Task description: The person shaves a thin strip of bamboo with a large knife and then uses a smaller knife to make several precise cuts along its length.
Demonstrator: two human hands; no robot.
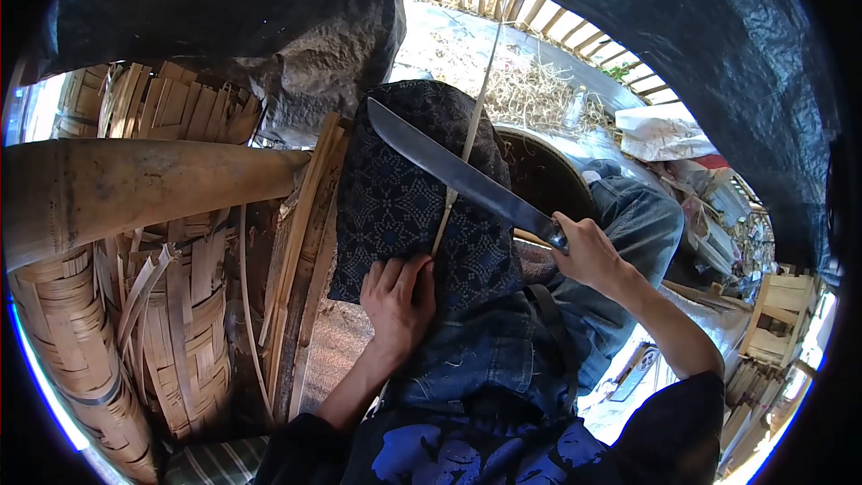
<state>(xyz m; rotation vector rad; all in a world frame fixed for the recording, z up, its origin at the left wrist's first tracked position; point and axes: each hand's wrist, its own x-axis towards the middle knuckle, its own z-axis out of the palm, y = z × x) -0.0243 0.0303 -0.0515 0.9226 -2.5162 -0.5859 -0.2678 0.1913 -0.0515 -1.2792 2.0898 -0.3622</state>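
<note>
As right hand (588, 253) grips | knife (452, 174) points diagonally up-left | across strip (474, 130)

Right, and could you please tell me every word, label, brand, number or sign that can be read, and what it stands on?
No text can be read.
Dark shirt: blue print, no letters legible.
Pale item at lower right: small dark marking, too blurred to read.
Knife blade: no lettering visible.
</note>
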